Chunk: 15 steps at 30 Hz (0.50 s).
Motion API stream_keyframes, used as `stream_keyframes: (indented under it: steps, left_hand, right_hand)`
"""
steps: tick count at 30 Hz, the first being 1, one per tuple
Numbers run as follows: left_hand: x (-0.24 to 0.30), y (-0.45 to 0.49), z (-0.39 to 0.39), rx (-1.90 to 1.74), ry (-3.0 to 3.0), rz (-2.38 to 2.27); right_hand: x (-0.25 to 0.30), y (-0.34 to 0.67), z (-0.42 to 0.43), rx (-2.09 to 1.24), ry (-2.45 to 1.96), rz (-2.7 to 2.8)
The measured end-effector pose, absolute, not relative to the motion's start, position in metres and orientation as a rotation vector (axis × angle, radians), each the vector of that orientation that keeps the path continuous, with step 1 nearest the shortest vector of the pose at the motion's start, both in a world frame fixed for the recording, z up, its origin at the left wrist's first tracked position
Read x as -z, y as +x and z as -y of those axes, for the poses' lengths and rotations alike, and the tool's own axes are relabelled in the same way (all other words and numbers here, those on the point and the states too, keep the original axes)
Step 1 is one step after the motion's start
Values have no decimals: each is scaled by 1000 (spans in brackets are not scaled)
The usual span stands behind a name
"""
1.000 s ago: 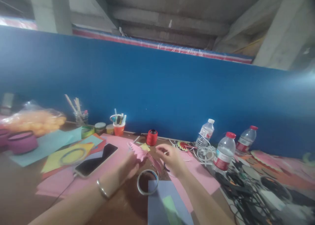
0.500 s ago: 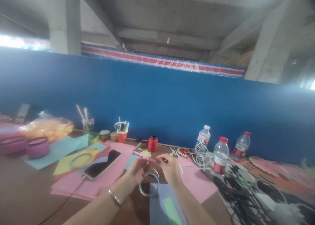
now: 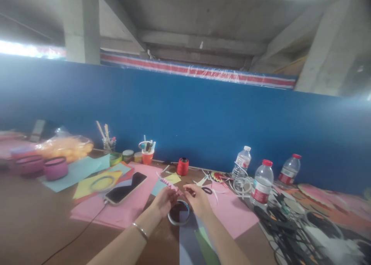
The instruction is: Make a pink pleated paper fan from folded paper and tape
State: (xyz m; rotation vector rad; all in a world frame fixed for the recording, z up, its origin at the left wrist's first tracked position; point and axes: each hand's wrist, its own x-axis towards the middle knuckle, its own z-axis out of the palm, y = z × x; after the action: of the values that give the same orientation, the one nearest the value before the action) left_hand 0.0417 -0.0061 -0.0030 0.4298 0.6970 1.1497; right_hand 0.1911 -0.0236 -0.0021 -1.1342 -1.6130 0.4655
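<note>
A pink pleated paper strip (image 3: 167,183) runs between my hands above the table. My left hand (image 3: 164,201) wears a silver bangle and pinches the strip near its middle. My right hand (image 3: 198,200) has its fingertips closed at the strip's right end; the exact contact is partly hidden. Just below the hands lies a roll of pale tape (image 3: 179,223), overlapping a grey-blue paper sheet (image 3: 187,245). A pair of scissors with a dark handle (image 3: 206,190) rests beyond my right hand, over pink paper (image 3: 232,214).
To the left, a phone (image 3: 126,188) on a cable lies on coloured papers. A red spool (image 3: 182,167) and an orange cup of tools (image 3: 147,157) stand by the blue partition (image 3: 185,114). Plastic bottles (image 3: 262,184) and tangled black cables (image 3: 278,226) crowd the right.
The view has shifted slightly, so the scene sits further right. The flat stretch of pink strip between my hands looks shorter, and the scissors' dark handle now shows beside my right hand.
</note>
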Motion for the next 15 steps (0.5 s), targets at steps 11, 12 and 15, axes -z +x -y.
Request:
stream_keyframes:
  steps: [11,12,15]
  left_hand:
    - [10,43,2,-1171,432,-759]
    - [11,42,1,-1182,405,-769]
    - [12,41,-1,-1218,326,-787]
  right_hand:
    - [4,190,32,-420,-1178,1511]
    - [5,193,31,-404,-1202,1453]
    - [8,210,25,-360,-1299,1253]
